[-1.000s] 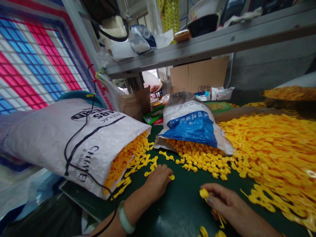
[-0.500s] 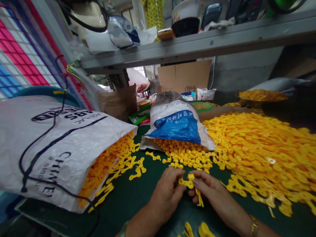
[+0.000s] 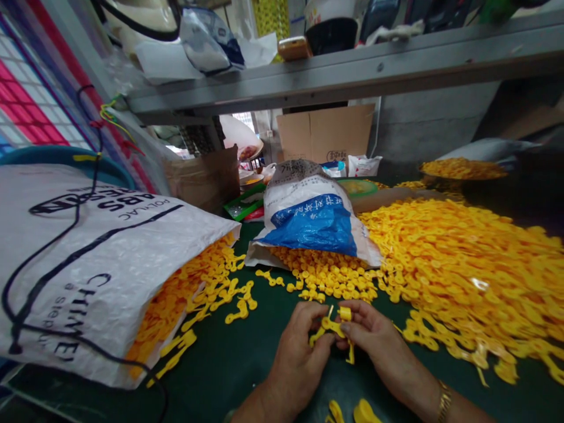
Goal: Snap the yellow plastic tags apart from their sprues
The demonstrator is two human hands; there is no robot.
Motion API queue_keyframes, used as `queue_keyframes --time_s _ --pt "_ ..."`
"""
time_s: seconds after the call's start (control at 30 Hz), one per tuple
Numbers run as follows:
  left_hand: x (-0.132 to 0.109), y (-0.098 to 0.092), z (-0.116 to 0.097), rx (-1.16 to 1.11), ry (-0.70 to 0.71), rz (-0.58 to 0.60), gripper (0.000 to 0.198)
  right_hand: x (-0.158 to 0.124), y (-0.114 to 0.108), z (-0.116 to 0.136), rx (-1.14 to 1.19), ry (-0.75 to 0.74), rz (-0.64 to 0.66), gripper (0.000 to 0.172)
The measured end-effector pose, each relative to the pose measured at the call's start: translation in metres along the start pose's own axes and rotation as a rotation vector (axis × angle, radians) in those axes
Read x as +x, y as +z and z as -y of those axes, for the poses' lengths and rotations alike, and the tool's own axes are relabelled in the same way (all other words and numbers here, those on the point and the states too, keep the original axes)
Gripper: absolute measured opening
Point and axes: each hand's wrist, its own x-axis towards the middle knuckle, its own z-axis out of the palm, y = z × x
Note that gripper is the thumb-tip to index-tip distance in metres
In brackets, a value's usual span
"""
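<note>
My left hand (image 3: 299, 352) and my right hand (image 3: 374, 341) meet over the green table (image 3: 247, 364), near its front edge. Both pinch small yellow plastic parts (image 3: 332, 326) held between them, fingers closed. One thin yellow piece hangs down from my right fingers. Just beyond my hands lies a spill of small yellow round parts (image 3: 326, 276) from a blue and white sack (image 3: 312, 220). Two more yellow pieces (image 3: 352, 411) lie at the bottom edge.
A large white sack (image 3: 88, 264) lies on the left, yellow tag-shaped parts (image 3: 207, 282) pouring out. A big heap of yellow parts (image 3: 462, 258) fills the right. A cardboard box (image 3: 326, 132) stands behind. A metal shelf (image 3: 335, 70) with clutter runs overhead.
My left hand came over from the loose parts on the left and joined my right hand. Both now hold the yellow parts together, slightly raised.
</note>
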Motion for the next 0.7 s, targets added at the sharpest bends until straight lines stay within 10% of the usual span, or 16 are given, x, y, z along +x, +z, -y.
queue_keyframes --time_s 0.2,0.47,0.7 --pt "0.003 0.006 0.007 -0.612 -0.488 0.068 0.035 0.0 -0.004 0.001 0.042 -0.047 -0.116 0.039" --pt "0.009 -0.003 0.002 -0.802 -0.523 -0.147 0.029 -0.001 -0.006 -0.009 -0.221 -0.182 -0.093 0.032" --pt "0.006 -0.007 0.001 -1.02 -0.582 -0.12 0.021 -0.01 -0.015 -0.023 -0.963 -0.799 0.051 0.033"
